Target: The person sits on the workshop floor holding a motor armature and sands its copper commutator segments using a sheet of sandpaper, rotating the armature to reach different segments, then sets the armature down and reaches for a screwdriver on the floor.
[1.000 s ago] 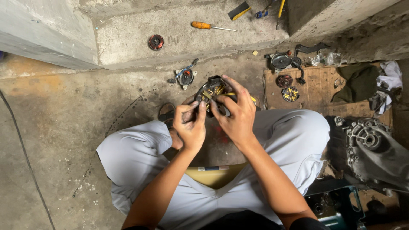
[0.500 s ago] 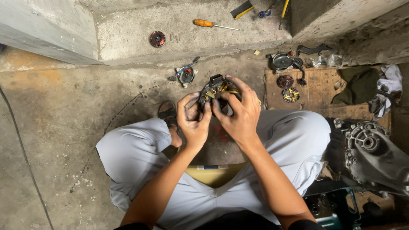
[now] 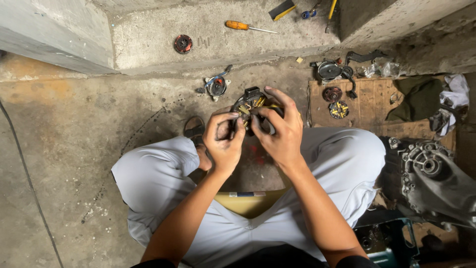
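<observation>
Both hands are gripping a round black electrical part (image 3: pixel 252 110) with brass-coloured fittings, the left hand (image 3: pixel 224 141) pinching its near edge, the right hand (image 3: pixel 280 130) wrapping its far side — now raised slightly higher above the knees than a second ago, being turned for inspection. Beyond the hands, a similar round part (image 3: pixel 216 86) is lying on the concrete floor (image 3: pixel 74 129); farther off, an orange-handled screwdriver (image 3: pixel 248 27).

Both hands hold a round part (image 3: pixel 254 110) at centre above the knees. A screwdriver (image 3: pixel 246 27) lies on the ledge (image 3: pixel 148 39) at twelve o'clock, an engine casing (image 3: pixel 436 181) at four, a wooden board (image 3: pixel 377 106) at two.
</observation>
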